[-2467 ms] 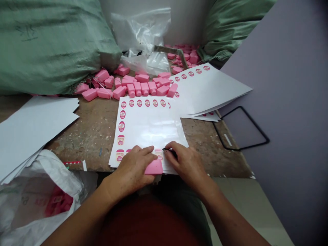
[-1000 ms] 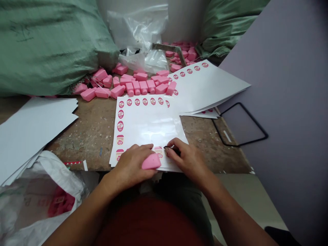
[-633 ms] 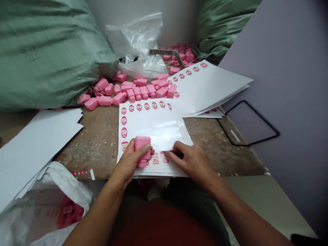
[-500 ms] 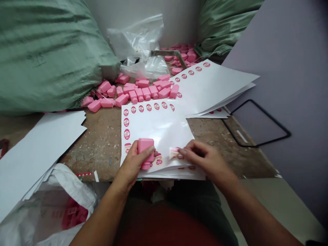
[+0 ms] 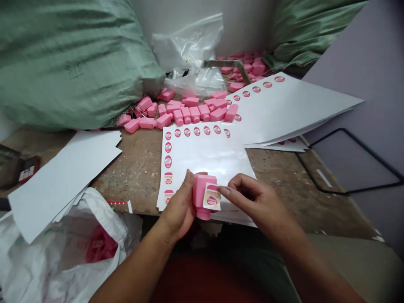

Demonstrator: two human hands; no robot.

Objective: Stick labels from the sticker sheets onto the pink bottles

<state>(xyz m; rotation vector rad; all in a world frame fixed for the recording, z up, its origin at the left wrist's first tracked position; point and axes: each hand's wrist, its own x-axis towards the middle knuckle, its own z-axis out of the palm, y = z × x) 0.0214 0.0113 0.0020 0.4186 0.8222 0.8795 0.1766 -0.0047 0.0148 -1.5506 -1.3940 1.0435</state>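
Note:
My left hand [image 5: 180, 207] is wrapped round a pink bottle [image 5: 199, 189], its neck pointing down toward me. Between thumb and finger of my right hand [image 5: 249, 195] is the top edge of a label [image 5: 212, 198] with a pink and cream print. The label lies over the bottle's right side; whether it is stuck down I cannot tell. Beneath both hands is a white sticker sheet [image 5: 205, 155] with round pink stickers along its top and left edges.
Several pink bottles [image 5: 195, 113] lie behind the sheet. More sticker sheets [image 5: 293, 105] are at right, near a black wire frame [image 5: 372, 149]. White papers [image 5: 69, 164] lie at left above an open white bag [image 5: 104, 210]. A green sack [image 5: 72, 67] stands behind.
The label has moved left from over the sheet to the bottle. My left hand has turned the bottle and moved it right. The camera view has swung left.

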